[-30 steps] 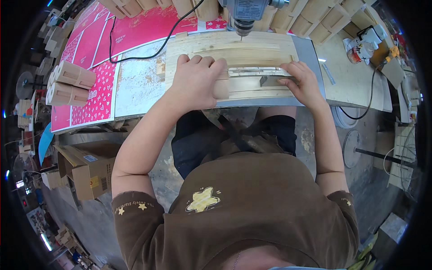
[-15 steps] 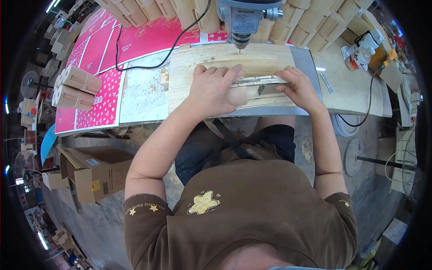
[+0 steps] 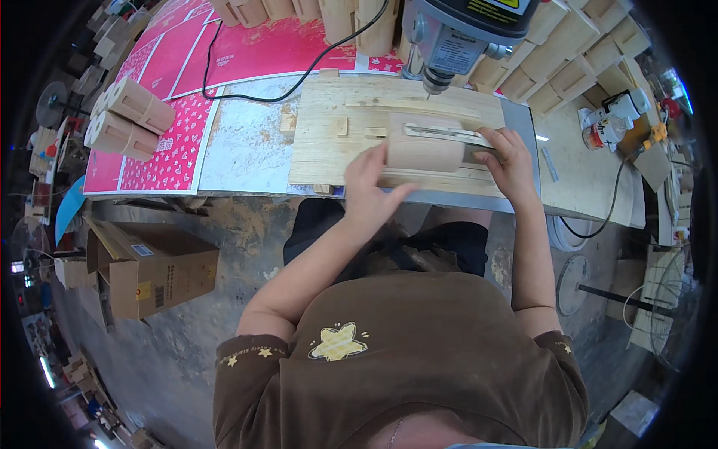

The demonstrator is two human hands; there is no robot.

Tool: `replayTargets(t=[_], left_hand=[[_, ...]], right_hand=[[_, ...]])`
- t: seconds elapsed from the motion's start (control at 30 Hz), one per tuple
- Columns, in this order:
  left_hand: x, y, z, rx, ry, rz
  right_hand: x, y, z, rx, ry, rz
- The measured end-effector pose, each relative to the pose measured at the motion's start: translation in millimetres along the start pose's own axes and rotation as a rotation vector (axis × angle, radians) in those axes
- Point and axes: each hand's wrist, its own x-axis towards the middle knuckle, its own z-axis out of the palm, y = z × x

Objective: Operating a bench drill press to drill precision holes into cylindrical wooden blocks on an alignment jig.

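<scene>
A pale wooden cylinder lies on its side on the wooden board, slightly blurred. A narrow, slotted metal strip runs along its top, and a dark plate joins it at the cylinder's right end. My right hand pinches the right end of this metal jig between thumb and fingers. At the cylinder's left end is my left hand, its thumb spread wide and its fingertips beside the wood; whether they touch it I cannot tell. Just beyond the cylinder, the bench drill points its bit down at the board.
Several wooden cylinders are stacked at the left on pink sheeting. More wooden pieces line the back. A black cable crosses the table. At the right are a white-and-red container and a pen-like tool. A cardboard box sits lower left.
My left hand has come off the cylinder's top toward me, with its fingers spread. The cylinder now shows more fully, with the strip along its top. The whole view has shifted slightly.
</scene>
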Motion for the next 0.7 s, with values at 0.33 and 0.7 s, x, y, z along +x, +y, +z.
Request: replayTargets(t=[0.33,0.7], left_hand=[[42.7,-33.3,1.8,0.24,-0.026,-0.091],[45.6,-60.9,-20.7,0.343,-0.01,0.033]], right_hand=[[37.7,12.0,23.9,-0.033,0.069,0.018],[58.1,0.0,20.3,0.67,0.309,0.103]])
